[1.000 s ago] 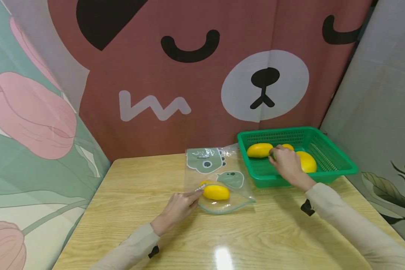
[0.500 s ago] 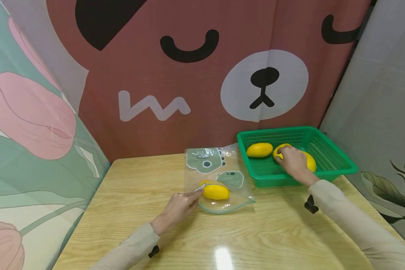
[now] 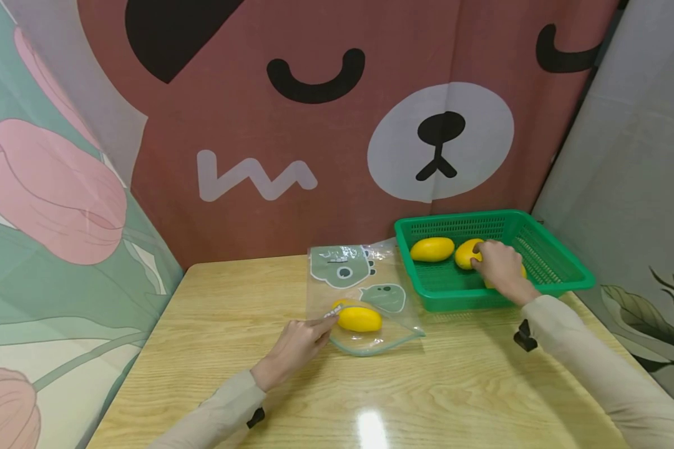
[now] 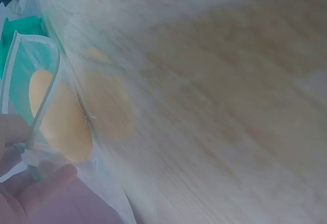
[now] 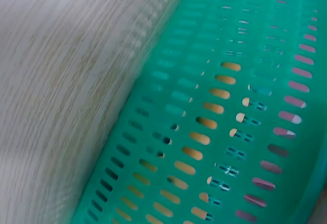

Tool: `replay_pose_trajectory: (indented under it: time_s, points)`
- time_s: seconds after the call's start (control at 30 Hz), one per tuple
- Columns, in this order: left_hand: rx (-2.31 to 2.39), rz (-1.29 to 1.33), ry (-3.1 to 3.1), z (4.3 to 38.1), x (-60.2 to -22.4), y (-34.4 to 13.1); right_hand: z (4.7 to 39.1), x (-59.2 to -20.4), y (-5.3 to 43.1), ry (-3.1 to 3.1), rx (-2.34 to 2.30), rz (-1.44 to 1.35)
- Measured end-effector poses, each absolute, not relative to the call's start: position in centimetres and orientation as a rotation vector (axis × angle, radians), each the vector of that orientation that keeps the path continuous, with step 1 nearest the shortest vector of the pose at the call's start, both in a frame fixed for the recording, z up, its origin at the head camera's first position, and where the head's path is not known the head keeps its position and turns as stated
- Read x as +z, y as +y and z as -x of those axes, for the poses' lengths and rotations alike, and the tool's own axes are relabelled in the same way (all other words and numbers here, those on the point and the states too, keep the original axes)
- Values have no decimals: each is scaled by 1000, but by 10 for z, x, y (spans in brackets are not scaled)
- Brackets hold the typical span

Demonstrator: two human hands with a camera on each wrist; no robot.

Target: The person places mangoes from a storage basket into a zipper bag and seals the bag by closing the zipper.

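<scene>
In the head view, a clear zip bag (image 3: 326, 290) with green dinosaur prints lies on the table, its mouth toward me. Inside it is a yellow mango (image 3: 361, 319), also visible in the left wrist view. My left hand (image 3: 294, 346) pinches the bag's left edge at the mouth. To the right, a green plastic basket (image 3: 435, 302) holds more yellow mangoes: one at left (image 3: 432, 249), one in the middle (image 3: 467, 254), and a right one (image 3: 523, 272), mostly covered. My right hand (image 3: 500, 265) reaches over this last mango; its grip is hidden.
The light wooden table (image 3: 230, 312) runs under everything. A brown bear-printed cloth (image 3: 230, 231) hangs behind it, with a floral cloth (image 3: 62, 280) on the left and a grey one (image 3: 623, 206) at right. The basket's slotted side (image 5: 204, 132) fills much of the right wrist view.
My right hand has moved right and slightly toward me inside the basket, from over the middle mango to the right one. The left hand, the bag and its mango stay put.
</scene>
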State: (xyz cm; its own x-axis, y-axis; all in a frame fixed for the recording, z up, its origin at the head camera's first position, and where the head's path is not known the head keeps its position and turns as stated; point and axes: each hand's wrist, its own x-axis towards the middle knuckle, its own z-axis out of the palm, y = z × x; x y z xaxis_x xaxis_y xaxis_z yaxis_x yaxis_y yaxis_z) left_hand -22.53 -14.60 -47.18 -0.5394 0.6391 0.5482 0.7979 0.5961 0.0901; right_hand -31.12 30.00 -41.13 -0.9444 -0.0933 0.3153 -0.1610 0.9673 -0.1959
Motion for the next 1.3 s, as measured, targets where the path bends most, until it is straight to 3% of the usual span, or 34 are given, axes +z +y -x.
replay_pose_trajectory:
  time_s: [1.3]
  points:
    - [-462,1142,-2352,226,-473,-147,312,-410,329,-3057,249,-7]
